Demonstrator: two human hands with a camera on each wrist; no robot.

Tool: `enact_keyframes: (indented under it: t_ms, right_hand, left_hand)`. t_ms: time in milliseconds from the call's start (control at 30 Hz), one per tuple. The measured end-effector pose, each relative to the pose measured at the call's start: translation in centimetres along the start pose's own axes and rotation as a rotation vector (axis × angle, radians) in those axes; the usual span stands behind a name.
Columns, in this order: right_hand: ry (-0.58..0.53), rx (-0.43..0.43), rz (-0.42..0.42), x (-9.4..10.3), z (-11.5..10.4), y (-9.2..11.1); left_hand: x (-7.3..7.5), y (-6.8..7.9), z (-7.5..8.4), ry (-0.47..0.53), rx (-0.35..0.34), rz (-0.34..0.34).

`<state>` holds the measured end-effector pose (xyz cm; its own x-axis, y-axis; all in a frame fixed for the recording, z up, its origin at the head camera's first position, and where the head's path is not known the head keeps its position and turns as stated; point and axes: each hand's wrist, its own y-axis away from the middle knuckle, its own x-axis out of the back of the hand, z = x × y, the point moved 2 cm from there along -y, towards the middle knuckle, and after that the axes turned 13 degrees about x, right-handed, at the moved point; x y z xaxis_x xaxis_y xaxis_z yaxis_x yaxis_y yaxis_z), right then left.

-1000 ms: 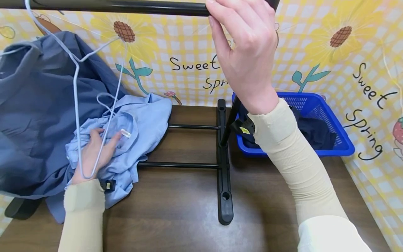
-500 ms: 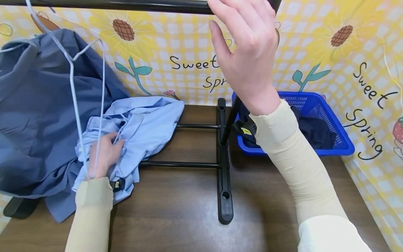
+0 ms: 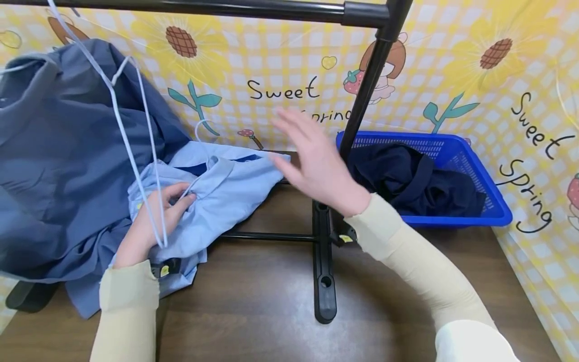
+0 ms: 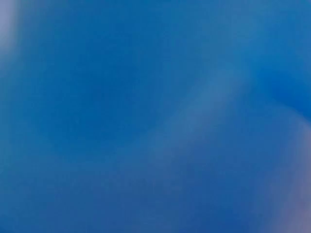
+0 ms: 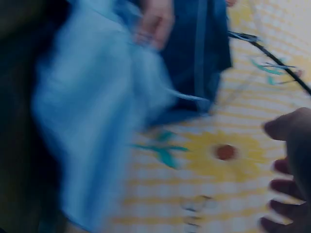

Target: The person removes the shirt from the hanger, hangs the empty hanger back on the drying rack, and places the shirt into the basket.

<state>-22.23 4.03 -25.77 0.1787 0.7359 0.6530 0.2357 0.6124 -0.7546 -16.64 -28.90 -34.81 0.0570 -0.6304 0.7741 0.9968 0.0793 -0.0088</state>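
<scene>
My left hand [image 3: 141,232] holds a light blue shirt [image 3: 235,193] at its neck opening, thumb and fingers pinching the cloth close to a thin white wire. A curved white hanger hook [image 3: 197,131] rises from the shirt's neck. Another white wire hanger [image 3: 123,126] hangs from the rail and crosses in front of my left hand. My right hand [image 3: 323,168], slightly blurred, is in the air at the shirt's right end with fingers spread. In the right wrist view, the shirt [image 5: 97,102] droops below the left hand [image 5: 156,22]. The left wrist view is only blurred blue.
A dark blue garment [image 3: 59,151] hangs at the left. The black rack has a top rail [image 3: 253,10], a right post [image 3: 368,88] and a foot [image 3: 324,291] on the brown table [image 3: 244,317]. A blue basket [image 3: 495,201] behind it contains dark clothing [image 3: 407,183].
My right hand has left the rack's top corner and come down towards the shirt. My left hand has shifted right with the shirt, whose hook now stands up. The hanging hanger has swung.
</scene>
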Motion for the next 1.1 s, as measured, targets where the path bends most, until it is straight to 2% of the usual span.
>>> enact_keyframes:
  t_ms: [100,167,233,333,500,633,800,1100]
  right_hand:
    - [-0.095,-0.215,-0.242,-2.8,0.4,2.5]
    - [-0.153,-0.326,-0.343,-4.2,0.5,3.8]
    - [-0.198,-0.402,-0.406,-5.2,0.8,4.7]
    - [-0.249,-0.474,-0.469,-6.2,1.0,6.0]
    - [-0.303,-0.486,-0.521,-6.5,0.8,7.1]
    - [-0.361,-0.453,-0.517,-5.3,0.6,7.3]
    - [-0.447,-0.456,-0.511,-2.7,0.6,7.8]
    - [-0.434,-0.516,-0.578,5.2,-1.1,9.2]
  left_hand:
    - [0.6,0.7,0.8,0.003,-0.03,-0.048]
    - [1.3,1.2,1.0,0.006,-0.046,-0.083]
    - [2.0,1.5,0.8,0.011,-0.056,-0.129]
    - [3.2,2.0,0.3,0.042,-0.097,-0.165]
    - [4.2,2.4,-0.4,0.091,-0.13,-0.209]
    - [4.2,2.4,-0.3,0.123,-0.13,-0.231]
    - [4.1,2.3,0.2,0.144,-0.145,-0.235]
    - [2.5,1.6,2.8,0.199,-0.226,-0.216]
